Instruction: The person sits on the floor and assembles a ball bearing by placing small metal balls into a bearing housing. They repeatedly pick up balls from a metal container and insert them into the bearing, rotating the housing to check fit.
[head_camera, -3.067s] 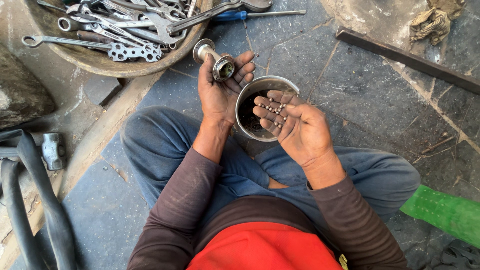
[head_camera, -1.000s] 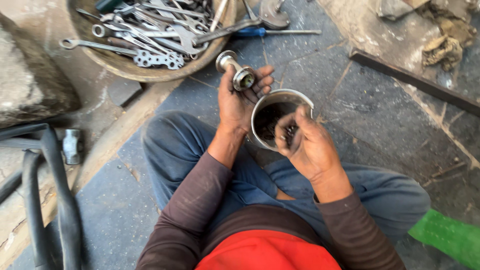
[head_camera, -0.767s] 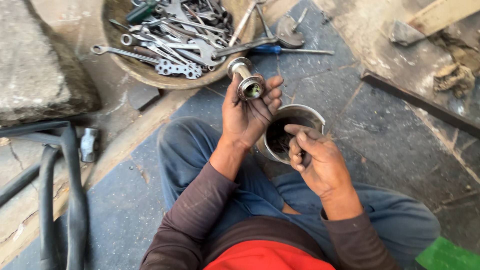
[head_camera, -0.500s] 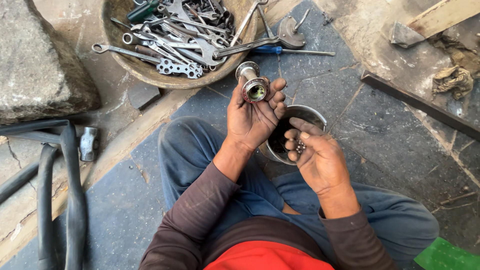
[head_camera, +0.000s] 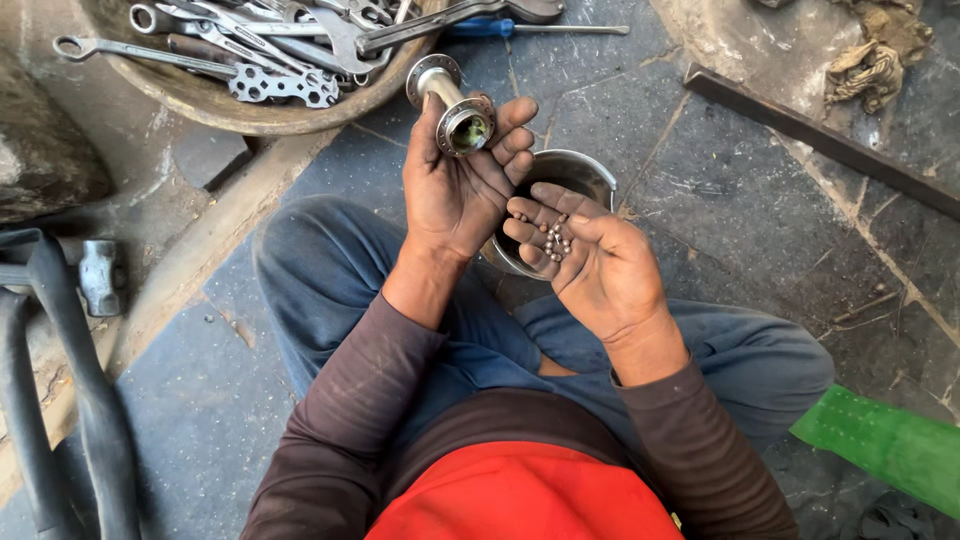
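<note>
Basin of wrenches (head_camera: 250, 85), blue screwdriver (head_camera: 520, 28), hammer (head_camera: 98, 278), green cloth (head_camera: 885, 455), metal bar (head_camera: 820, 140)

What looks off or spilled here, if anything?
Nothing spilled. The small steel balls lie loose in the open right hand over the metal bowl. The left hand holds the hub upright. The spanners are jumbled in the pan.

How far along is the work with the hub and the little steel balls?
Done: a few small steel balls lie in the open right hand over the metal bowl. In hand: the left hand grips the hub, open end up. Left: no balls visibly seated in it.
</note>
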